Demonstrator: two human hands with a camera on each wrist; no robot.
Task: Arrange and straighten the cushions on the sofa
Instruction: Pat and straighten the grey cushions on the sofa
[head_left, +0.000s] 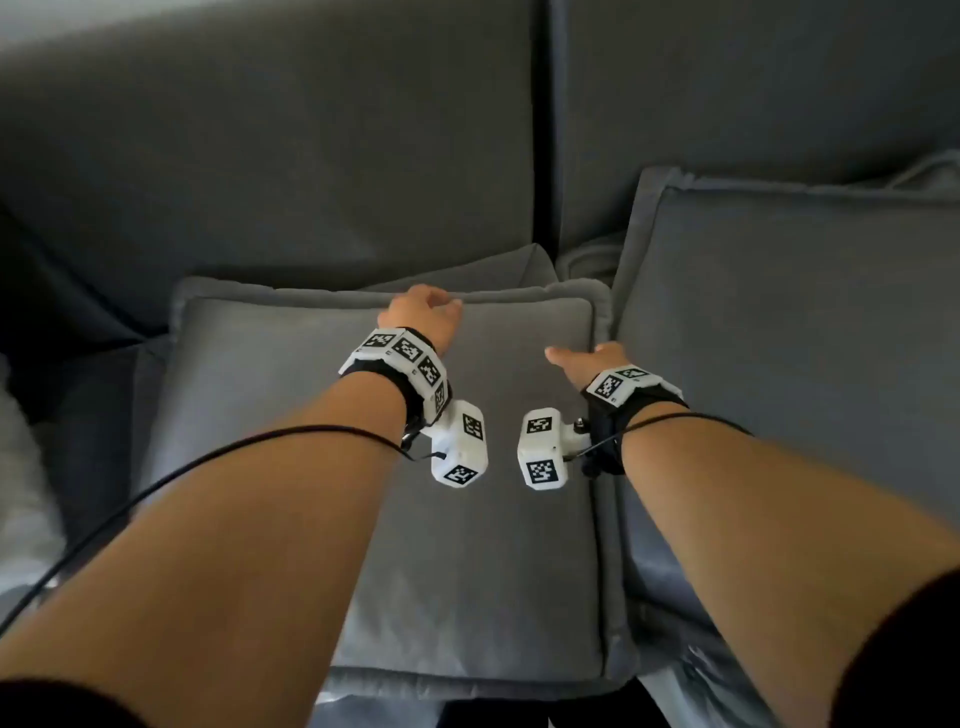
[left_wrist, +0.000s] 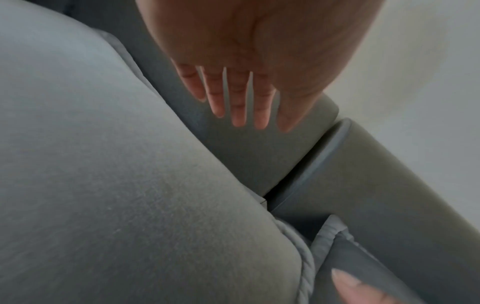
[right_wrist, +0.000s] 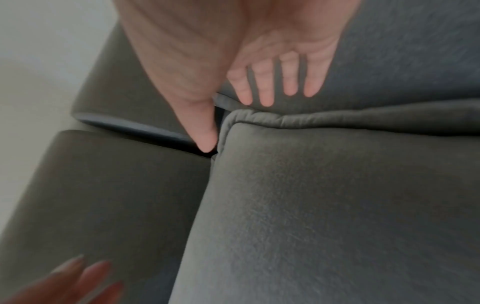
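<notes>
We read no writing, only black-and-white square markers on our white wrist bands (head_left: 402, 364). On the grey fabric sofa (head_left: 270, 145), before a pale wall (left_wrist: 415, 61), the square grey cushion with a flanged edge (head_left: 467, 519) lies flat beside a second grey cushion (head_left: 779, 338). Our left hand (head_left: 423, 312) hovers at its far edge and our right hand (head_left: 587, 358) at its right corner, fingers straight and spread, holding nothing.
</notes>
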